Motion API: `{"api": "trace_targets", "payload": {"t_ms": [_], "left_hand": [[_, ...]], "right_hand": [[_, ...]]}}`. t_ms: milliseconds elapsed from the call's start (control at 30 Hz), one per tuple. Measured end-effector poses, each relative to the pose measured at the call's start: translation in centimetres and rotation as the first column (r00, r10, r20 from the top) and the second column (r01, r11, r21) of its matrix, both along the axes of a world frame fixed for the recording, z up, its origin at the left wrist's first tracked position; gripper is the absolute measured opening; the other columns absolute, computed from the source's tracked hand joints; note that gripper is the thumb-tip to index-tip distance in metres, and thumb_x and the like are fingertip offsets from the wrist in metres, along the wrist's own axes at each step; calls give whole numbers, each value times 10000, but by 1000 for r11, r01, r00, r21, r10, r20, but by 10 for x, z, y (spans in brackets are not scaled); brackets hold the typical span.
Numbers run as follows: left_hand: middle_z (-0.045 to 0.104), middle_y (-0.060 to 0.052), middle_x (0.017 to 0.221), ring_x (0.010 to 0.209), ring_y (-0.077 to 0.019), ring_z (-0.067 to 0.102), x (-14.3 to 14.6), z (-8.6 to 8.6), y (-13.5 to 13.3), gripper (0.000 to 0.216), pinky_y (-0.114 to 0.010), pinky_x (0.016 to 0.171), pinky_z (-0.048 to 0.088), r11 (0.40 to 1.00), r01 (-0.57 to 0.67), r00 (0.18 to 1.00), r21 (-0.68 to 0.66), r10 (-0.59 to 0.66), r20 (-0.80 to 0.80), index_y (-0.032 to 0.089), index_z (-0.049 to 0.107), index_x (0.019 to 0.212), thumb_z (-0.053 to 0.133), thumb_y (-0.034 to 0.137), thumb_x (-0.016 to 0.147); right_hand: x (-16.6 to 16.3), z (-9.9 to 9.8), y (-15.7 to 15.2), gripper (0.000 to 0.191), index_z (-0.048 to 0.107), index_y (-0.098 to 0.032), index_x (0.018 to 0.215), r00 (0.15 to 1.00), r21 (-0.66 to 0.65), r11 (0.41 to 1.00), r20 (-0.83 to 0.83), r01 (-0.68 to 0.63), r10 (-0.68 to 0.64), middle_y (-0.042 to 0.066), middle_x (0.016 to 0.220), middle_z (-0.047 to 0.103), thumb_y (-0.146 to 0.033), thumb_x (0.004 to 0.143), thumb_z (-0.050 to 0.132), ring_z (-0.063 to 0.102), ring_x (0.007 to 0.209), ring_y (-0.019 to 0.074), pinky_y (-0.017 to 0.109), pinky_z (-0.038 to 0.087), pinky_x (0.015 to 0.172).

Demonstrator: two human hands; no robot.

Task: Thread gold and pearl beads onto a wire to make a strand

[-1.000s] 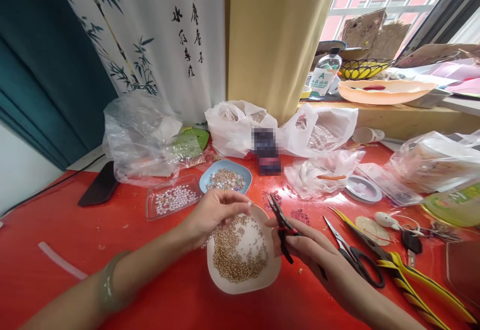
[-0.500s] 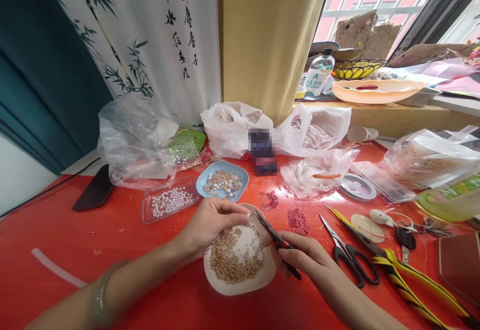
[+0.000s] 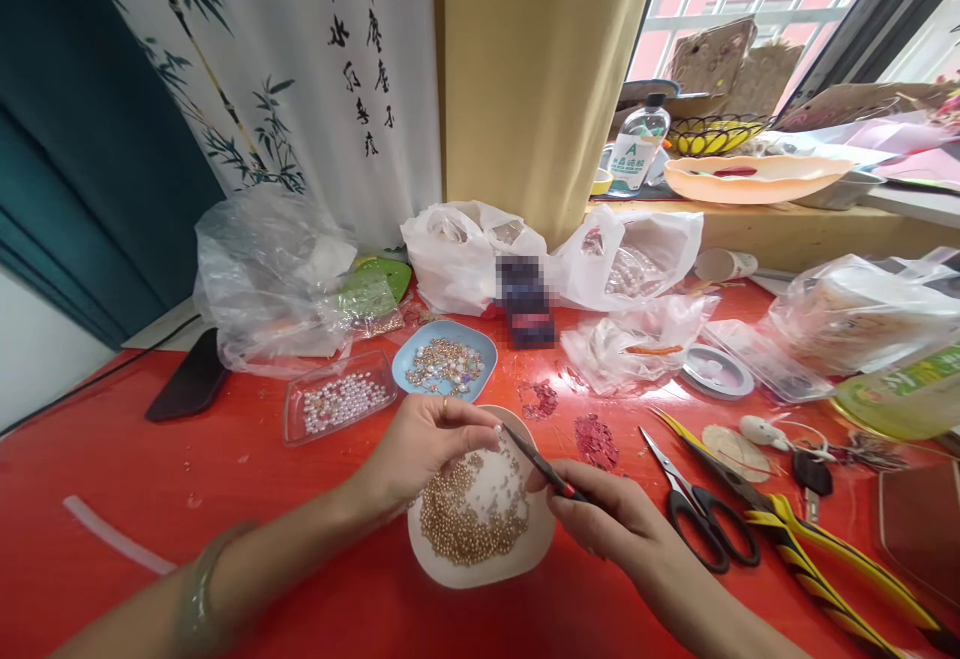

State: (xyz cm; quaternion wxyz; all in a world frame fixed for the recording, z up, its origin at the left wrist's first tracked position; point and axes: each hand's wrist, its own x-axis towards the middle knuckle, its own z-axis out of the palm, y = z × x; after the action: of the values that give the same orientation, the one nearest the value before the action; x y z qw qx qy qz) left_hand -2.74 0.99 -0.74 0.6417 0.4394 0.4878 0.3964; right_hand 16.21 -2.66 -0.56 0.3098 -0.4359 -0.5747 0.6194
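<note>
My left hand (image 3: 427, 449) hovers over the white dish (image 3: 525, 559) of small gold beads (image 3: 465, 524), fingertips pinched on something tiny that I cannot make out. My right hand (image 3: 600, 519) is closed on small black pliers (image 3: 536, 459) with red at the handles. The pliers' closed tips point left and meet the left fingertips just above the dish's far rim. A green bangle sits on my left wrist.
Behind the dish stand a blue dish of mixed beads (image 3: 448, 359) and a clear tray of pearls (image 3: 341, 401). Black scissors (image 3: 694, 509) and yellow-black pliers (image 3: 810, 549) lie to the right. Plastic bags (image 3: 480, 254) line the back of the red table (image 3: 300, 559); a black phone (image 3: 184, 384) lies left.
The right hand has brought the pliers leftward and closed their jaws, so the tips now touch the left fingertips. The left hand stayed pinched over the dish.
</note>
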Motion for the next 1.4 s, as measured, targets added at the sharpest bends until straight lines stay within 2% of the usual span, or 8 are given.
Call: {"api": "trace_targets", "payload": {"t_ms": [333,633,800,1067,1400], "left_hand": [[663,-18,627,541,-83,534,1,1,0,83,-199,534,397,1000,10,1000,24,-10,29,167,696,642,709,205,569],[665,-24,625,528,-78,533,2,2,0,112,-190,514,394,1000,-24,1000,11,23,20,153,698,639,726,199,541],[655,-16,607,516,-73,531,2,1,0,118,-186,502,393,1000,-7,1000,9,7,17,154,695,648,727,213,551],[660,-24,629,530,-82,544,1,1,0,118,-200,521,405,1000,-11,999,13,10,32,156,692,657,724,216,560],[653,-25,602,515,-83,539,1,1,-3,121,-207,516,402,1000,-13,1000,9,13,22,155,694,648,727,227,556]], "right_hand": [[-1,-1,1,183,614,-204,833,1000,3,1000,10,11,-11,-6,654,510,-316,759,490,422,568,111,230,365,544],[0,-6,1,198,597,-226,904,1000,33,999,3,-7,7,18,854,586,-341,798,477,513,820,170,278,405,717],[-1,-7,1,197,585,-208,879,997,104,995,78,0,-8,27,837,582,-332,813,448,502,782,173,296,409,697],[0,-5,0,199,586,-211,910,1000,70,997,3,-13,13,21,847,598,-321,809,455,526,802,166,282,419,706],[-2,-4,-1,194,576,-180,857,988,165,986,150,-6,-19,23,759,558,-278,794,420,492,702,150,267,417,622]]}}
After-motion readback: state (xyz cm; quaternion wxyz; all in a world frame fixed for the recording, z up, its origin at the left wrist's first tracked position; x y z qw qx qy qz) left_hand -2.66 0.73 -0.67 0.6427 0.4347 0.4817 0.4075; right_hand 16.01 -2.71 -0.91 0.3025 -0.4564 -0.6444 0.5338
